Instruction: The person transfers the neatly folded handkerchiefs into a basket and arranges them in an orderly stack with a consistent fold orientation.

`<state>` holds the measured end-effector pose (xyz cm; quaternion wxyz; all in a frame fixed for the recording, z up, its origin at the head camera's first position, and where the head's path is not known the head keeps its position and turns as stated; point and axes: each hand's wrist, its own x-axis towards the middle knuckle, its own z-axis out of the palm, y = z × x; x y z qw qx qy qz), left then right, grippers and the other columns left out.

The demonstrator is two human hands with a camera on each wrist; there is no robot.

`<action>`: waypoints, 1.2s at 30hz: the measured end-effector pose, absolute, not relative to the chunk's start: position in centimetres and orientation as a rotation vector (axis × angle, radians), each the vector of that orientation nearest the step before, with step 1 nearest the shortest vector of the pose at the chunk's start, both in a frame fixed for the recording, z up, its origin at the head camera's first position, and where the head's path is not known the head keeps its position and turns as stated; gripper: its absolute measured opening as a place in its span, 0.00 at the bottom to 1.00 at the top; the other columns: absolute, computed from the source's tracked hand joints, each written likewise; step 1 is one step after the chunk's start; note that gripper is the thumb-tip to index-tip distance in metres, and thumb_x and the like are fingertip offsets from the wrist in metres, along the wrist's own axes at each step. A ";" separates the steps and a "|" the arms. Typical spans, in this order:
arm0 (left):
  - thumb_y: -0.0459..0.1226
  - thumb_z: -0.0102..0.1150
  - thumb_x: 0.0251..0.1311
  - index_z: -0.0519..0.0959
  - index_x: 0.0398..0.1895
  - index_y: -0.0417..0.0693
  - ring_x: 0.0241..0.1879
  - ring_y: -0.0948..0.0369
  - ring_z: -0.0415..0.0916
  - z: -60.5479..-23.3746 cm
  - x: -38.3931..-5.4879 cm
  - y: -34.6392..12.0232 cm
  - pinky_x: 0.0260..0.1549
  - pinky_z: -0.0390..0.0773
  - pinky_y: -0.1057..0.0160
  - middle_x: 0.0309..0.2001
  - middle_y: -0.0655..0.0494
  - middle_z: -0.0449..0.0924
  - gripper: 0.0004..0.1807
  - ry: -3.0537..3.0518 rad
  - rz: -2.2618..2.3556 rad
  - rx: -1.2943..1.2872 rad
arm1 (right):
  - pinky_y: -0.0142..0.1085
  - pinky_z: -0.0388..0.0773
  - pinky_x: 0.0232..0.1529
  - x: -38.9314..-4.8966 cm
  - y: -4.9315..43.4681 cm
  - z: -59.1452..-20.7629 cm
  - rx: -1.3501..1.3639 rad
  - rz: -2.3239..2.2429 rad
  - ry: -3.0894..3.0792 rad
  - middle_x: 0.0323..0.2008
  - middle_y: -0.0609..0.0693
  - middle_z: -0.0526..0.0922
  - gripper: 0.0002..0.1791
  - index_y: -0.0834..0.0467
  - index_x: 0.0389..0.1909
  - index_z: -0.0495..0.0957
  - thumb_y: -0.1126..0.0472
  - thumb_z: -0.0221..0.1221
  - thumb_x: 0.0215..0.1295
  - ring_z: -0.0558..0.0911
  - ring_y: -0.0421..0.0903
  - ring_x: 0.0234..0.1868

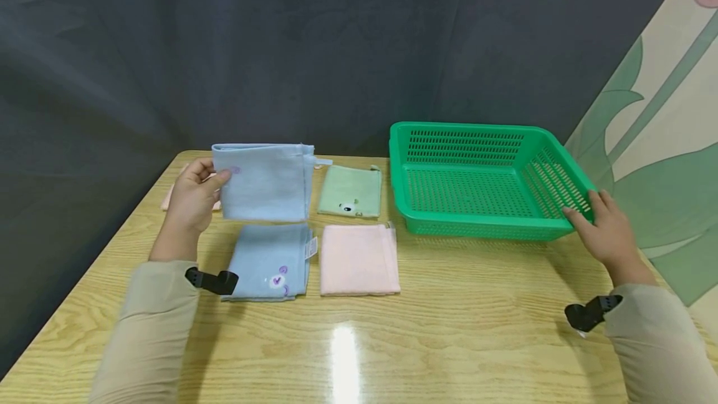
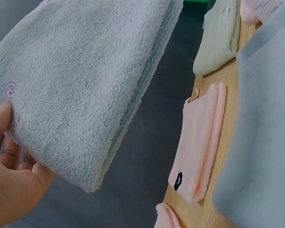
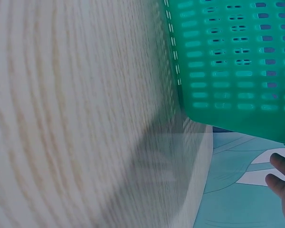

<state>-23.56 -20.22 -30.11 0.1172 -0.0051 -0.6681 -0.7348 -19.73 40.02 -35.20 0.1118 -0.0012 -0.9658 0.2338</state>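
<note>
We find the left grip (image 1: 191, 199) pinching the raised blue towel (image 1: 266, 182), the right grip (image 1: 608, 232) holding the basket (image 1: 482, 221); we advise level folds

Head cam above and behind left fingers (image 1: 197, 169) and right fingers (image 1: 599, 206), facing forward-down, widest view over the counter (image 1: 477, 317). Left wrist cam (image 1: 224, 282) close behind left fingers, rolled sideways, facing raised blue cloth (image 2: 80, 85). Right wrist cam (image 1: 589, 315) low behind right fingers, rolled, facing basket (image 3: 242, 118). Head/left share blue cloth; head/right share basket.
</note>
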 end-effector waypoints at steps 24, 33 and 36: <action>0.28 0.51 0.55 0.71 0.29 0.50 0.32 0.64 0.66 -30.2 -24.0 -17.8 0.28 0.69 0.71 0.32 0.56 0.67 0.07 -1.900 -2.242 -0.044 | 0.64 0.38 0.49 -19.9 40.0 -34.9 -0.011 0.691 -2.845 0.61 0.72 0.33 0.37 0.70 0.62 0.35 0.49 0.35 0.66 0.37 0.71 0.58; 0.27 0.52 0.54 0.70 0.28 0.49 0.33 0.63 0.66 -30.0 -24.1 -16.9 0.30 0.69 0.69 0.31 0.55 0.67 0.07 -1.863 -2.278 -0.065 | 0.64 0.39 0.49 -19.9 40.2 -35.2 -0.018 0.669 -2.844 0.61 0.72 0.34 0.36 0.71 0.62 0.36 0.49 0.35 0.66 0.38 0.71 0.58; 0.27 0.51 0.55 0.71 0.27 0.49 0.33 0.63 0.66 -30.1 -24.2 -16.8 0.30 0.69 0.69 0.31 0.56 0.67 0.08 -1.834 -2.308 -0.094 | 0.64 0.39 0.50 -19.9 40.2 -35.2 -0.014 0.670 -2.843 0.61 0.72 0.34 0.36 0.71 0.62 0.36 0.49 0.36 0.66 0.38 0.71 0.58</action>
